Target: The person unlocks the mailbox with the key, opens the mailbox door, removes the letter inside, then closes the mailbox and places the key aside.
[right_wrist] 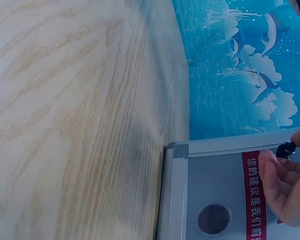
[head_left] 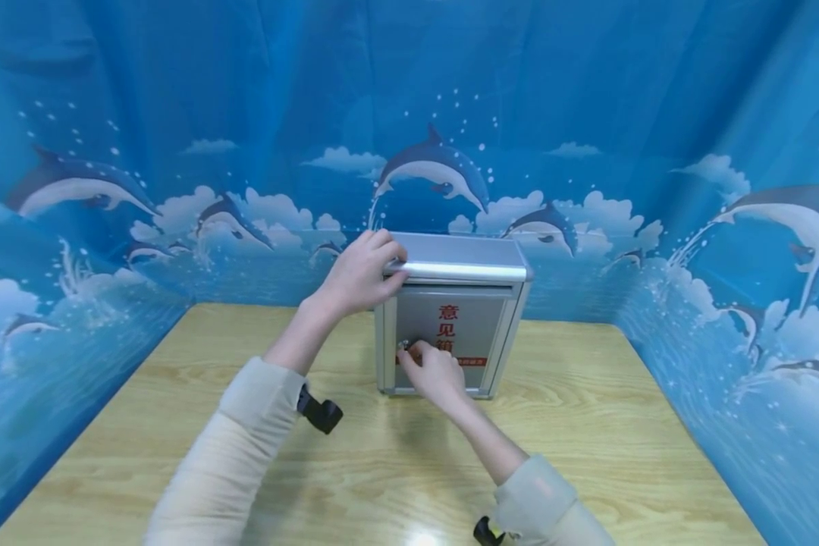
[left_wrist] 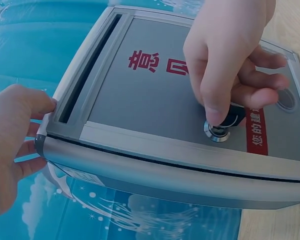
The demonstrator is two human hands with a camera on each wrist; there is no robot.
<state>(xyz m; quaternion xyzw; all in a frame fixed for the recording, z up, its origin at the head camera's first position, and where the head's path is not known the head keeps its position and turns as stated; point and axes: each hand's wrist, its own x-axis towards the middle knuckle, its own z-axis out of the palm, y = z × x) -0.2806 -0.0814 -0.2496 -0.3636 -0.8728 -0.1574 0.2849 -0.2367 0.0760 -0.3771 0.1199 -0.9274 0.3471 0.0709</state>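
Observation:
A grey metal suggestion box [head_left: 423, 311] with red Chinese lettering stands upright on the table. My left hand [head_left: 365, 269] grips its upper left corner, fingers over the top edge and thumb at the front. Low on the left side of the door, my right hand [head_left: 437, 371] pinches a key with a black head [left_wrist: 234, 116] between thumb and forefinger. The key is at the round silver lock [left_wrist: 217, 132], and its blade is hidden. In the left wrist view the door lies flush within its frame, and a dark slot [left_wrist: 90, 70] runs along the top.
The light wood table [head_left: 573, 425] spreads around the box. Blue curtains [head_left: 300, 98] printed with dolphins enclose the back and both sides. Black wrist straps [head_left: 321, 413] hang from the cuffs. A round window [right_wrist: 213, 219] sits low on the box's door.

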